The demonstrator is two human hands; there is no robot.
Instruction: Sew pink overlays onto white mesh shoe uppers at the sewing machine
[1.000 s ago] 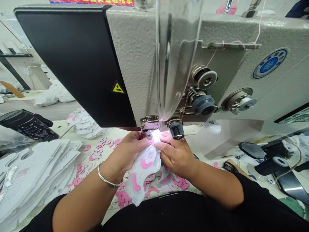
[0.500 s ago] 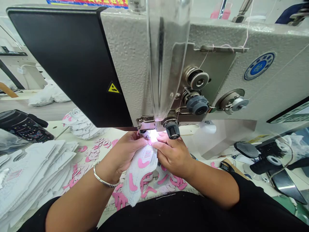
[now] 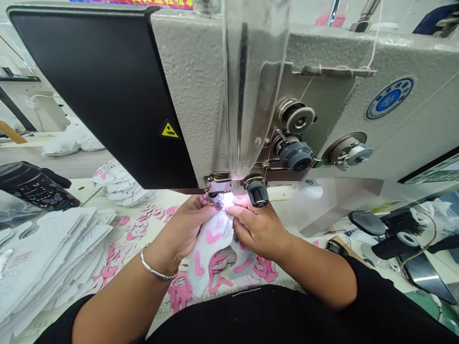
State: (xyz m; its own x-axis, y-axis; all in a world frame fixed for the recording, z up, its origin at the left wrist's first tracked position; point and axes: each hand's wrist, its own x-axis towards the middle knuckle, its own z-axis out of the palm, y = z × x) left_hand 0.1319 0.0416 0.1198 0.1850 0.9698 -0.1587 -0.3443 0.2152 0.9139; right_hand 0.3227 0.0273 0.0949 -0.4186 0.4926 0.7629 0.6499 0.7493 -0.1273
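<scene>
Big sewing machine (image 3: 201,86) takes up most of the view, with a clear guard (image 3: 251,86) on the front and a tension dial (image 3: 296,155) on the side. On the counter (image 3: 89,190), there's a tall stack of white mesh (image 3: 46,253) to the left, a black bottle (image 3: 36,193) behind it, and loads of loose pink cutouts (image 3: 143,224) scattered around. As for progress, the mesh piece (image 3: 211,243) in hand already has pink shapes on it, but how many are sewn down, I can't tell. Plenty of cutouts are left lying around. The left grip (image 3: 188,224) and right grip (image 3: 256,229) are both pinched closed on that piece, its top end right under the presser foot (image 3: 217,197) and the rest drooping over the cutouts.
</scene>
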